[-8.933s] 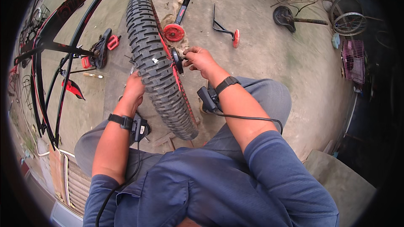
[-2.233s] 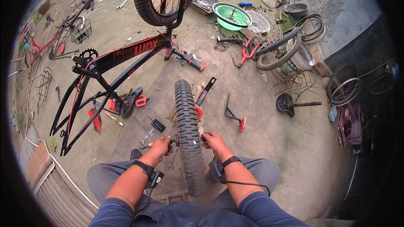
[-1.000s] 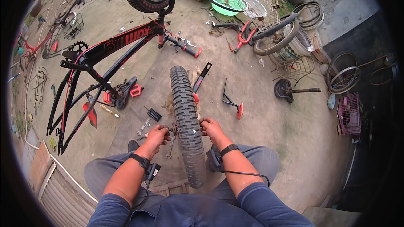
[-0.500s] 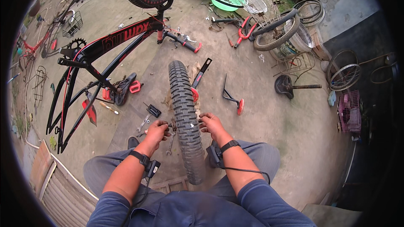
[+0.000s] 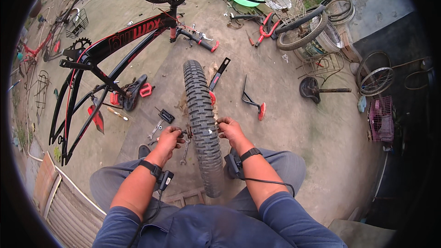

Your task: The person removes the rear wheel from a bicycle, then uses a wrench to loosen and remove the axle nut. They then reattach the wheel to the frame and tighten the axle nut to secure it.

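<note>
A bicycle wheel with a knobbly black tyre (image 5: pixel 202 124) stands upright between my knees, seen nearly edge-on. On its left side, my left hand (image 5: pixel 169 141) is closed with the fingertips at the end of the axle (image 5: pixel 187 132). My right hand (image 5: pixel 230 131) is on the other side at hub height, thumb and fingers pinched together. The tyre edge partly covers those fingertips, so what they hold is unclear. A spanner (image 5: pixel 185 151) lies on the ground below my left hand, and a black pedal (image 5: pixel 166 115) lies just beyond it.
At left, a black and red bicycle frame (image 5: pixel 124 39) stands upside down beside a saddle (image 5: pixel 134 93). Ahead lie a black strip with a red end (image 5: pixel 220 72), a bent kickstand (image 5: pixel 250 103) and a pump (image 5: pixel 197 41). Another saddle (image 5: pixel 310 89) and a pink wire cage (image 5: pixel 381 119) are at right.
The view has shifted slightly. My left fingers have drawn back a little from the hub, showing more of the axle end. The wheel stays upright between my hands.
</note>
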A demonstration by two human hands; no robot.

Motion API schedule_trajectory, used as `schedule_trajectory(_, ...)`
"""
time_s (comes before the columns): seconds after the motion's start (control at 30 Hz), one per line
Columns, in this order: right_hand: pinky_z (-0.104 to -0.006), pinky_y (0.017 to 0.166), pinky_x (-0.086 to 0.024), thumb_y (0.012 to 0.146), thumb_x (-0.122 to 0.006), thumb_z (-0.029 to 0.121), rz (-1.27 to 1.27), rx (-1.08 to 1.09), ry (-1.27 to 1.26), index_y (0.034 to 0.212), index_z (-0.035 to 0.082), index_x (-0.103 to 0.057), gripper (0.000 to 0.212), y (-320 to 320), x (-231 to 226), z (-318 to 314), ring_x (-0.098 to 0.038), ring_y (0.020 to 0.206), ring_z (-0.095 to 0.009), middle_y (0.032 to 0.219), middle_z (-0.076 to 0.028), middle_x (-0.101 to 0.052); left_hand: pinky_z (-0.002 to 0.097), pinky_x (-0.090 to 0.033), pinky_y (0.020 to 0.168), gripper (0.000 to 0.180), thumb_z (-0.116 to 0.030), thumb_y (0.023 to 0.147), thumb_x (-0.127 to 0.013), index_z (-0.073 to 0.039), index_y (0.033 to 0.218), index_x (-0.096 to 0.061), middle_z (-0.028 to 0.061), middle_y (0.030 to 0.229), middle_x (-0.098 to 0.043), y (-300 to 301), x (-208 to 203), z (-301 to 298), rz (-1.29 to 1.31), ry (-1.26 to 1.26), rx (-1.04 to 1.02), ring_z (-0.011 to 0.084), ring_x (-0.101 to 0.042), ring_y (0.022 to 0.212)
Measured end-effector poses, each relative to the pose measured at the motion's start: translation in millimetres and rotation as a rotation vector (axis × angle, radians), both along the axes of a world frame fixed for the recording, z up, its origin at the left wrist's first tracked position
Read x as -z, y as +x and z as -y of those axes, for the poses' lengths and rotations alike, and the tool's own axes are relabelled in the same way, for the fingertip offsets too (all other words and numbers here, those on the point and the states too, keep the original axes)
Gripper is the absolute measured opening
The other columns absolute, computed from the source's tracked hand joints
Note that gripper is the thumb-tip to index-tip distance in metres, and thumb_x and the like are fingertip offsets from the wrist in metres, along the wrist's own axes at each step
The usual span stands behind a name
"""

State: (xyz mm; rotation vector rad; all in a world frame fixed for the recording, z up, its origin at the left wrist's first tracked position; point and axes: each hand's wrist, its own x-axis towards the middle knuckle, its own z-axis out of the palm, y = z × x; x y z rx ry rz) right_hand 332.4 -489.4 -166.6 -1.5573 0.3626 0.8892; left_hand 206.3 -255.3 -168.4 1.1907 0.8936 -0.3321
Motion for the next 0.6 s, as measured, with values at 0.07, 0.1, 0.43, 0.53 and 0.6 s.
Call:
schedule_trajectory(0.07, -0.0273, 0.055, -0.046, 0.093, -0.06, 0.024, -0.062, 0.036, -0.009, 0.107, 0.005, -0.062, 0.023, 1.7, -3.5, 1.1, -0.06, 0.067, -0.014, 0.088, -0.005, -0.063, 0.0293, -0.046, 0.055, 0.031, -0.032, 0.099, -0.056, -0.005, 0.113, -0.056, 0.0054, 0.089, -0.063, -0.1, 0.0, -1.8, 0.001, 0.0, 0.031, 0.0156, -0.063, 0.069)
schedule_trajectory(0.1, -0.0272, 0.055, -0.045, 0.093, -0.06, 0.024, -0.077, 0.007, -0.052, 0.106, 0.005, -0.063, 0.023, 2.3, -4.9, 1.6, -0.06, 0.066, -0.014, 0.087, -0.004, -0.063, 0.0292, -0.046, 0.055, 0.031, -0.033, 0.099, -0.056, -0.005, 0.113, -0.056, 0.0054, 0.089, -0.063, -0.2, 0.1, -2.7, -0.018, -0.019, 0.04, 0.0155, -0.063, 0.068)
schedule_trajectory(0.43, -0.0275, 0.057, -0.046, 0.09, -0.06, 0.017, -0.007, -0.039, -0.039, 0.101, 0.005, -0.064, 0.017, 0.8, -0.8, 0.0, -0.058, 0.065, -0.013, 0.082, -0.003, -0.061, 0.0291, -0.047, 0.056, 0.034, -0.03, 0.099, -0.056, -0.003, 0.119, -0.054, 0.007, 0.092, -0.062, -0.4, -3.3, -0.7, -0.023, -0.033, 0.007, 0.0163, -0.063, 0.071)
schedule_trajectory(0.53, -0.0277, 0.059, -0.046, 0.089, -0.057, 0.013, -0.01, -0.03, -0.025, 0.1, 0.005, -0.064, 0.016, 1.3, 1.8, 0.2, -0.057, 0.069, -0.012, 0.082, -0.002, -0.061, 0.0293, -0.047, 0.055, 0.031, -0.029, 0.099, -0.057, -0.003, 0.116, -0.055, 0.0069, 0.091, -0.063, -0.3, -4.6, -1.4, -0.003, -0.053, 0.021, 0.0167, -0.064, 0.071)
schedule_trajectory(0.6, -0.0281, 0.058, -0.047, 0.089, -0.056, 0.013, 0.012, -0.03, -0.027, 0.1, 0.005, -0.064, 0.015, 1.5, 3.6, 0.4, -0.059, 0.07, -0.013, 0.081, -0.003, -0.062, 0.0294, -0.047, 0.055, 0.029, -0.029, 0.099, -0.057, -0.003, 0.112, -0.056, 0.0064, 0.088, -0.063, -0.1, -5.2, -2.0, -0.015, -0.055, 0.043, 0.0168, -0.064, 0.07)
